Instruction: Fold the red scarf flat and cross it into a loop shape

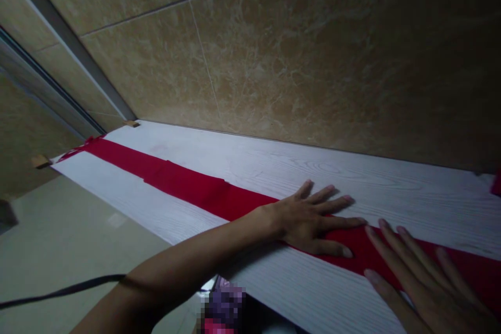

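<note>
A long strip of red cloth (188,182) runs lengthwise along a white wood-grain tabletop (188,142). Partway along it, the strip shows a wider, layered stretch, and its far left end carries a fringe or tassels. My left hand (309,219) rests palm down across the cloth with its fingers spread, some reaching onto the white surface. To its right, my right hand (426,276) also lies over the cloth, fingers extended; its wrist runs out of the lower right corner. Neither hand grips anything that I can see.
A tan marbled tile wall (274,62) stands along the back edge. Brown corner pieces (41,161) sit at the tabletop's far left end. A dark strap (62,292) crosses at lower left, above the pale floor (86,224). A bit of red (496,183) shows at the right edge.
</note>
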